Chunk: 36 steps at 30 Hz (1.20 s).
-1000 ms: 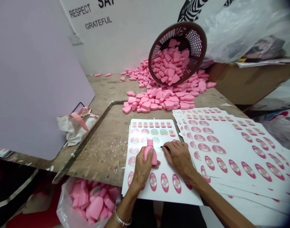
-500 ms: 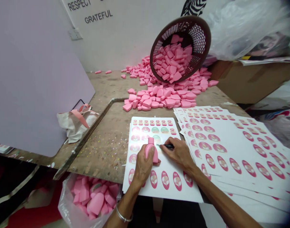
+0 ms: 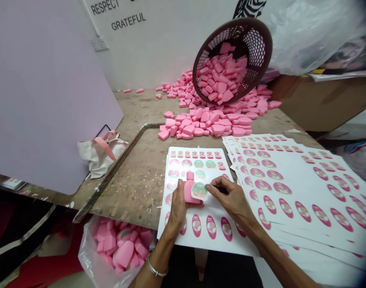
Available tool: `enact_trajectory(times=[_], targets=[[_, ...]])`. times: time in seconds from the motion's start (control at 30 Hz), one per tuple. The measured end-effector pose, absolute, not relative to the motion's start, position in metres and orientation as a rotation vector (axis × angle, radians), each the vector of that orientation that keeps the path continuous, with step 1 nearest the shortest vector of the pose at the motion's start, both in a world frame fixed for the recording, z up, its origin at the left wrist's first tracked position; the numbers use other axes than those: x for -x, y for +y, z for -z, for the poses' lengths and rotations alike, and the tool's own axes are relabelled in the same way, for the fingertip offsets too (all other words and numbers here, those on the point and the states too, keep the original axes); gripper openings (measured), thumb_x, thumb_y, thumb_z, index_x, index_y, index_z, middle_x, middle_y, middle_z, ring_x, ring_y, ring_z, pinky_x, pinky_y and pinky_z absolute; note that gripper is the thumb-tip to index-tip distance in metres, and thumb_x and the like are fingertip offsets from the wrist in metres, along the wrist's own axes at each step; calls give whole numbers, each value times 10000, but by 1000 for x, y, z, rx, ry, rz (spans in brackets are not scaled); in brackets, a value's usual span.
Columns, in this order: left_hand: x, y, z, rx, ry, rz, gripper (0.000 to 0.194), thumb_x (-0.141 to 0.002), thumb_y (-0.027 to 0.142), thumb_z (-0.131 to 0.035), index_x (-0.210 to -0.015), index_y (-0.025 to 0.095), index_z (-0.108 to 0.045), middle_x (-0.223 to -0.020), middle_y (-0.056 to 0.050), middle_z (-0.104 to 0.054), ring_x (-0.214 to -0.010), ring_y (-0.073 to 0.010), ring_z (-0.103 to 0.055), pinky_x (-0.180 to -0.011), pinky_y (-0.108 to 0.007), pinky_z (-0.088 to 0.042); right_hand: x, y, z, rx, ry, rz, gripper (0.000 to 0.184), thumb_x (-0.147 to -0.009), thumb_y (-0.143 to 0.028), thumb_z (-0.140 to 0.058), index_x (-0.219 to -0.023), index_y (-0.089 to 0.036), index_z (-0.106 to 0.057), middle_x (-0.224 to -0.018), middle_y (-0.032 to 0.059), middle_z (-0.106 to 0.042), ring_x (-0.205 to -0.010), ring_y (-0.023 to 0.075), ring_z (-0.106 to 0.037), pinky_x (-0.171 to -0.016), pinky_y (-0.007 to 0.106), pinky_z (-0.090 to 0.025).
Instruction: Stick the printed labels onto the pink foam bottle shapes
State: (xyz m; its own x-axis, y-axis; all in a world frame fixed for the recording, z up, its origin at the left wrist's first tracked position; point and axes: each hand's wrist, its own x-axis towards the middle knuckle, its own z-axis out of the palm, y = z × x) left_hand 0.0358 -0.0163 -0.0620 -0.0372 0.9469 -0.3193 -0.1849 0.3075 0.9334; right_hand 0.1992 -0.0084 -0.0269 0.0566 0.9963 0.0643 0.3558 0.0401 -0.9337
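My left hand (image 3: 177,210) is closed around a small pink toy bottle (image 3: 189,192), its neck pointing away from me. Between the fingertips of my right hand (image 3: 227,196) is the right edge of a green sticker (image 3: 199,191), which overlaps the front of the bottle. How much of the sticker touches the bottle I cannot tell. A slim black tool (image 3: 220,189) is also tucked in my right hand, mostly hidden by the fingers. Both hands are over a stack of sticker sheets (image 3: 183,237) printed with pink and green labels.
A brown basket (image 3: 268,52) lies tipped over, pink bottles (image 3: 201,124) spilling from it. More sticker sheets (image 3: 293,172) spread on the right. A plastic bag (image 3: 91,256) of pink bottles hangs below the front edge. A metal bar (image 3: 117,164) and cloth bag (image 3: 94,162) are left.
The green sticker has come off the sheet and now lies against the bottle, pinched by my right hand. The black tool has drawn back into the palm. The bottle has turned slightly.
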Motion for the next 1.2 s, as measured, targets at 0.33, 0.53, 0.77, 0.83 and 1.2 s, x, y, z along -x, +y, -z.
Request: enact_trajectory(times=[0.33, 0.53, 0.77, 0.83, 1.2], targets=[[-33, -19, 63, -830, 1291, -1112, 540, -782, 648, -504, -943, 161, -671, -933, -123, -715, -988, -319, -648, -747, -355, -530, -181, -11, 32, 1449, -1429, -985, 296, -789, -473, -631, -713, -197, -556, -651, -11, -543, -607, 127, -476, -565, 255, -402], [-34, -20, 62, -833, 1272, -1131, 493, -776, 620, -532, -913, 168, -673, -899, -109, -717, -961, -309, -656, -730, -341, -532, -179, -8, 39, 1489, -1447, -952, 299, -778, -478, -641, -715, -198, -557, -634, -17, -542, -582, 123, -479, -547, 251, -400], [-34, -16, 64, -835, 1292, -1104, 580, -812, 646, -472, -1005, 133, -661, -964, -125, -708, -1035, -315, -627, -833, -378, -520, -181, -8, 43, 1552, -1491, -877, 304, -782, -495, -630, -720, -205, -564, -637, -20, -566, -575, 124, -508, -557, 253, -412], [-33, -16, 65, -850, 1296, -1095, 601, -824, 647, -455, -1032, 119, -653, -1003, -134, -701, -1074, -316, -609, -880, -387, -502, -181, -8, 43, 1555, -1515, -841, 299, -784, -491, -631, -719, -207, -566, -640, -19, -577, -577, 124, -514, -549, 249, -410], [-36, -15, 41, -928, 1297, -1061, 435, -809, 585, -543, -961, 186, -628, -905, -81, -704, -1002, -270, -652, -872, -361, -508, -183, -7, 52, 1567, -1567, -774, 321, -792, -523, -611, -713, -216, -560, -646, -8, -594, -579, 133, -528, -543, 251, -422]])
